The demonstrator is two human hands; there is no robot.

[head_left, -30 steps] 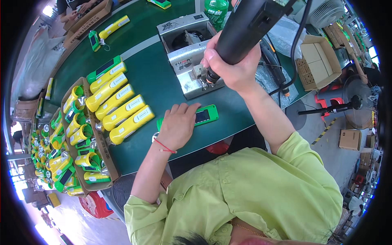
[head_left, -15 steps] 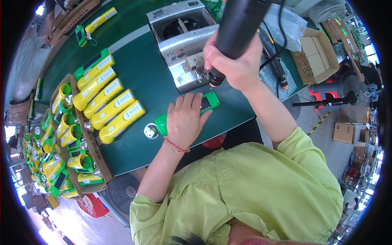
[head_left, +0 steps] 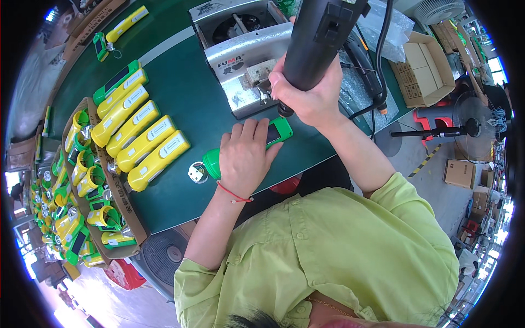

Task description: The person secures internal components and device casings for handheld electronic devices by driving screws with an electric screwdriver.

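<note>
Dark green table (head_left: 186,93) across the upper left, carrying everything below. Grey metal machine (head_left: 246,60) at the far edge, open round well on top. Cardboard tray (head_left: 71,180) along the left edge, crowded with yellow and green parts. Row of five yellow casings (head_left: 139,136) lying side by side just right of the tray, one green-backed unit at the far end of the row.

Black power screwdriver (head_left: 320,41) held upright, cable trailing off its top. Right hand (head_left: 306,95) wrapped tight round the lower barrel, fingers fully closed, tip pointing down just above the near end of the green device (head_left: 273,131); contact between tip and device not discernible.

Left hand (head_left: 246,158) flat on the green device, palm down, fingers (head_left: 243,134) stretched out and slightly spread, pressing rather than clasping; thumb along the right side near the dark window. Device lying on the table in front of the machine, rounded green end poking out left of the palm. Red string around the left wrist.

Small silver metal piece (head_left: 196,172) on the table, just beside that rounded end.
</note>
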